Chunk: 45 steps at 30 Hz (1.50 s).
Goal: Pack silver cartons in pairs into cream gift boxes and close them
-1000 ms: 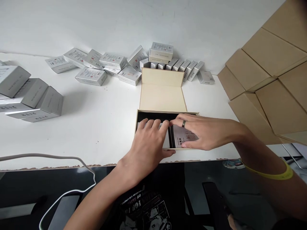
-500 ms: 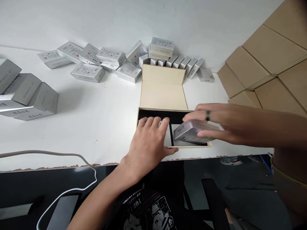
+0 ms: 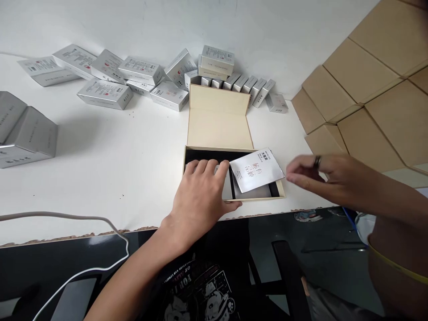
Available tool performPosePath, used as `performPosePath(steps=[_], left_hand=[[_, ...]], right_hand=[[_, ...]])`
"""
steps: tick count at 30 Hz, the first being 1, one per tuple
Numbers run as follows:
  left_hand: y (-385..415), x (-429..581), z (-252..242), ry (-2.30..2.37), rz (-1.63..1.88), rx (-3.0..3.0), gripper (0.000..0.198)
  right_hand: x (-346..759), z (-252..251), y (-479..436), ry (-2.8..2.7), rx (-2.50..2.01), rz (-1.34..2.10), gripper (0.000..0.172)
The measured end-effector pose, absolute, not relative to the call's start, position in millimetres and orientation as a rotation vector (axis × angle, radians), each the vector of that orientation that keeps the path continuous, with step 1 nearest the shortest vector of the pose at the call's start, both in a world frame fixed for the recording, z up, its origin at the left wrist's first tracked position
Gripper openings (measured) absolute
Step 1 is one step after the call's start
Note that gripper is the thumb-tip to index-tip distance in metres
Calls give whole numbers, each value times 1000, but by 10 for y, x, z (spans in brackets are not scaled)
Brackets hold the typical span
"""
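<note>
**Two hands at the open gift box**

Two hands work at the beige gift box (image 3: 234,196) that sits at the near edge of the white tabletop (image 3: 133,165), its lid (image 3: 219,118) folded back and lying flat behind it. Your left hand (image 3: 200,196) lies palm down over the left compartment, fingers spread flat across the silver box there, of which only a sliver shows; the grip is apart, pressing rather than pinching. Your right hand (image 3: 317,176), a dark ring on one finger, hangs just to the right of the gift box with its fingers loosely curled and nothing between them. It touches nothing.

A second silver box (image 3: 257,170) rests tilted over the right compartment, its printed face up, one corner jutting past the back wall and the black lining showing beneath it. It is not seated level.

Behind the lid, a loose heap of small silver boxes (image 3: 140,76) spreads along the wall, with a row of them standing on edge (image 3: 247,84). More silver boxes (image 3: 23,133) are stacked at the far left. Flat brown cartons (image 3: 368,89) lean at the right. A white cable (image 3: 83,223) runs along the tabletop's near edge.
</note>
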<state>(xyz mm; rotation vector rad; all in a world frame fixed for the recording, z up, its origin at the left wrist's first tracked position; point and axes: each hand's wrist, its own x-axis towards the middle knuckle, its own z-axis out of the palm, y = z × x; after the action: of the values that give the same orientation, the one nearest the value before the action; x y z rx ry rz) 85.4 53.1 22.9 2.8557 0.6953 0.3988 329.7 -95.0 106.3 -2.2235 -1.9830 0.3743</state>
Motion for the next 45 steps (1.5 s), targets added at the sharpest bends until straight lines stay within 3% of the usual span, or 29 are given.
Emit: performPosePath(steps=[1, 4, 5, 9, 15, 20, 22, 29, 37, 42, 45], left_hand=[[530, 854, 229, 698, 397, 2856, 77], [529, 853, 224, 694, 414, 2866, 78], [528, 852, 220, 693, 427, 2871, 78], [530, 845, 200, 686, 476, 2883, 76], [535, 842, 190, 683, 485, 2888, 75], [531, 837, 190, 689, 482, 2889, 74], [531, 833, 187, 675, 504, 2888, 76], [526, 822, 184, 639, 550, 2873, 78], [542, 835, 179, 652, 526, 2886, 80], [533, 890, 267, 684, 307, 2895, 87], [522, 941, 392, 698, 80, 2892, 73]], right_hand=[[3278, 1054, -919, -2050, -2192, 293, 44], [3176, 951, -793, -2338, -2012, 159, 92], [3134, 902, -756, -2437, -1967, 188, 98], [3008, 774, -689, -2562, -2043, 216, 76], [2956, 801, -616, -2459, -2119, 354, 81], [2862, 763, -477, -2387, -2118, 576, 58], [2820, 738, -463, -2375, -2121, 548, 54], [2801, 669, -584, -2624, -1965, 194, 64], [2737, 613, -381, -2705, -1934, 280, 44], [2698, 539, -316, -2726, -1919, 257, 43], [2721, 538, -342, -2702, -1904, 250, 32]])
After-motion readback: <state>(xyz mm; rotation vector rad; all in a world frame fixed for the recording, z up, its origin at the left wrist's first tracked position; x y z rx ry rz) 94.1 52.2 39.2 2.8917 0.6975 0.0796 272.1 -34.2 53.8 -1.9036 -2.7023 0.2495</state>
